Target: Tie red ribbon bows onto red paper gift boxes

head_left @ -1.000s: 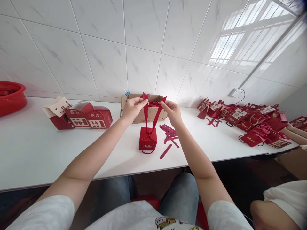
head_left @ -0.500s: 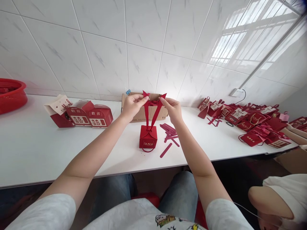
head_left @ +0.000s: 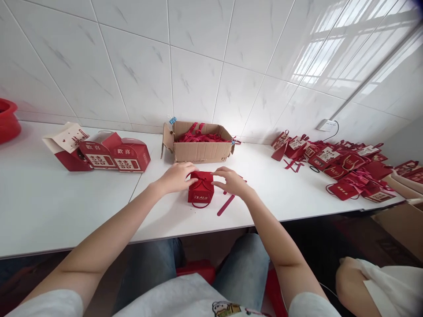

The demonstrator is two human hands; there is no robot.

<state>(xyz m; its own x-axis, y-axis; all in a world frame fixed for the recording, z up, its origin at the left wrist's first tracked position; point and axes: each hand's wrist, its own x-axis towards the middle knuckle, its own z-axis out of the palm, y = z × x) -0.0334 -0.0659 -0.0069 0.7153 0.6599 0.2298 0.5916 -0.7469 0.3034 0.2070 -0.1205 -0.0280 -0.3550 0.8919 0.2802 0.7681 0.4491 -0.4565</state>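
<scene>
A small red box (head_left: 201,192) with gold lettering and a cord handle stands upright on the white table (head_left: 158,215). My left hand (head_left: 178,177) is at the box's upper left, its thumb and fingers round the top corner by the ribbon (head_left: 200,179). On the other side, my right hand (head_left: 229,180) has its thumb and fingers apart at the upper right edge. The ribbon lies low on the box top, partly hidden by my fingers. Whether either hand pinches a ribbon end is too small to tell.
Behind the box sits a cardboard carton (head_left: 201,152) of red ribbons. Red strips (head_left: 226,205) lie beside my right hand. Printed boxes (head_left: 115,154) stand at the left, near a red basin (head_left: 8,121). Many red gift boxes (head_left: 343,167) are piled right, near another person's arm (head_left: 405,187).
Both hands have come down from above, where they held the ribbon ends stretched up, to the box top. The ribbon is now low. The view has shifted slightly.
</scene>
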